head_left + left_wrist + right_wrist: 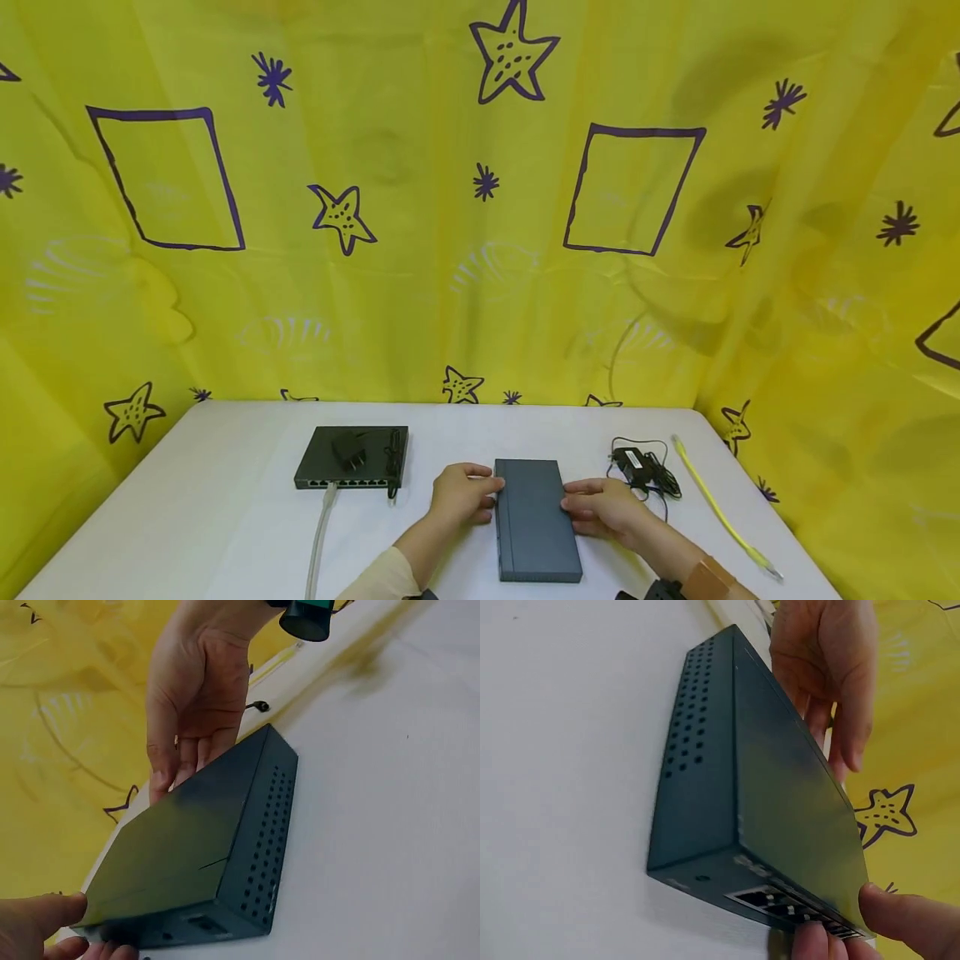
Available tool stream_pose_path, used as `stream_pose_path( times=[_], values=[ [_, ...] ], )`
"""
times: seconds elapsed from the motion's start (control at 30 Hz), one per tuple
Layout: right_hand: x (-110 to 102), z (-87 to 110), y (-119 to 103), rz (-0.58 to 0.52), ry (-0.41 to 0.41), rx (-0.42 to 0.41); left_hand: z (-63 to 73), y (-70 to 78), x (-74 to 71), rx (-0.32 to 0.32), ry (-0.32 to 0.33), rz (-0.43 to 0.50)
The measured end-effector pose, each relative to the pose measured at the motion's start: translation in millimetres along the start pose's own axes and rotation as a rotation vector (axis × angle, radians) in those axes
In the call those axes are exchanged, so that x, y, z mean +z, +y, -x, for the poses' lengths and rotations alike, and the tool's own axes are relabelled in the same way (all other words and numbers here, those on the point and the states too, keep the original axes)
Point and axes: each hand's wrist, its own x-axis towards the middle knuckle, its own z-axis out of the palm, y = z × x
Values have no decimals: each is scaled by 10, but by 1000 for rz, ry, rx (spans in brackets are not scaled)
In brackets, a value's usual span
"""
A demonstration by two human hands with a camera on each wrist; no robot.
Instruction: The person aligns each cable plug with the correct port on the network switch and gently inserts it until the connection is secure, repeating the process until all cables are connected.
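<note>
A dark blue-grey network switch [536, 521] lies lengthwise between both hands at the near middle of the white table. My left hand [461, 497] grips its left long side, thumb at the top edge and fingers against the side. On the opposite side my right hand [606, 510] holds it the same way. The right wrist view shows a row of Ethernet ports [780, 904] beside the right fingers, partly covered by them. Round vent holes dot the short end [262, 847] of the switch in the left wrist view.
To the left sits a black switch [318, 458] with a plug adapter on top and a grey network cable [320, 533] at its ports. Right of the hands lie a black power adapter [636, 467] with coiled cord and a yellow network cable [720, 504]. A yellow curtain [420, 292] stands behind.
</note>
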Motion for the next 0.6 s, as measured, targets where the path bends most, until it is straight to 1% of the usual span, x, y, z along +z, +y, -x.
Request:
stream_pose_path(
  times=[0.1, 0.23, 0.33, 0.43, 0.5, 0.6],
  values=[
    [30, 18, 30, 14, 30, -32, 6, -41, 60, 48, 22, 4],
    [68, 32, 37, 23, 85, -58, 4, -62, 104, 94, 66, -30],
    [90, 19, 34, 29, 112, -52, 7, -64, 105, 97, 83, -47],
    [108, -3, 24, 39, 137, -35, 21, -65, 101, 87, 83, -52],
    [116, -21, 10, 48, 142, -29, 46, -58, 99, 79, 77, -42],
    [125, -56, -16, 66, 128, -35, 87, -47, 94, 70, 77, -21]
  ],
)
